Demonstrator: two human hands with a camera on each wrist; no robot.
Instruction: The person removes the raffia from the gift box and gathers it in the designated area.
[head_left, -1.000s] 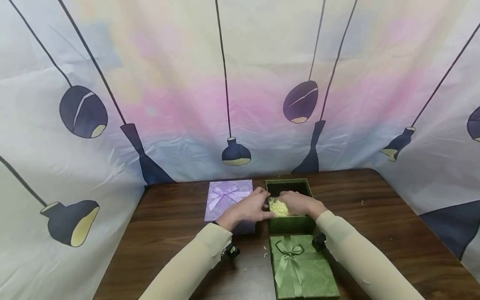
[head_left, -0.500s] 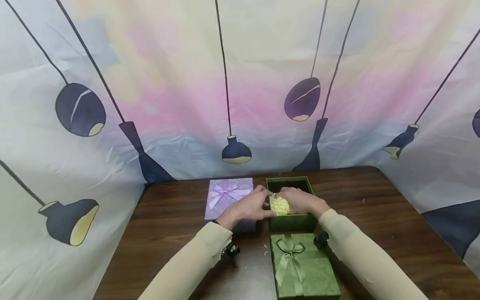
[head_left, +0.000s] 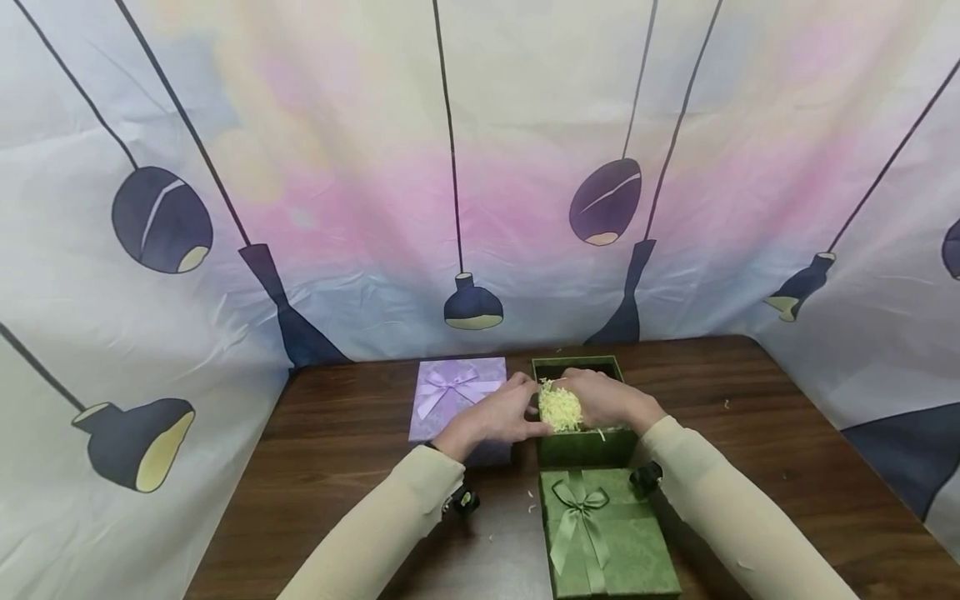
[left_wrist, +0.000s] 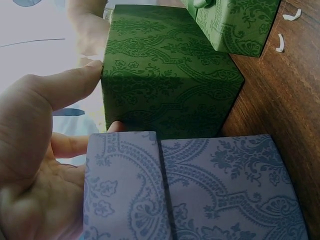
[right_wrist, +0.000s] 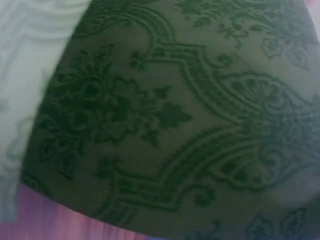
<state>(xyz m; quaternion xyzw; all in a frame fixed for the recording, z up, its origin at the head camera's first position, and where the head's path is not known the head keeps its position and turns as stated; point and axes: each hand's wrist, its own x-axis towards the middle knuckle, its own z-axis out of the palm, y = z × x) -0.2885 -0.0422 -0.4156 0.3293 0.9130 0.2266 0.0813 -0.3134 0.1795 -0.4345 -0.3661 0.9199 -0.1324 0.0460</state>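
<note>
An open green gift box (head_left: 585, 450) stands at the back of the table, with pale yellow shredded paper (head_left: 559, 408) bulging up at its left side. My left hand (head_left: 501, 414) holds the box by its left rim; in the left wrist view the thumb (left_wrist: 75, 85) touches the corner. Over the box, my right hand (head_left: 603, 400) grips some of the shredded paper, its fingertips hidden by the paper and the hand itself. One strand hangs below that hand. Patterned green box wall (right_wrist: 165, 120) fills most of the right wrist view.
A purple gift box (head_left: 442, 421) with a ribbon bow stands just left of the green box, under my left forearm. The green lid (head_left: 630, 542) with its bow lies in front. Loose paper bits (left_wrist: 292, 15) dot the wooden table (head_left: 322, 500). A printed curtain hangs behind.
My right hand has risen slightly and shifted a little right. More of the yellow shredded paper shows, higher in the box. The left hand has stayed put.
</note>
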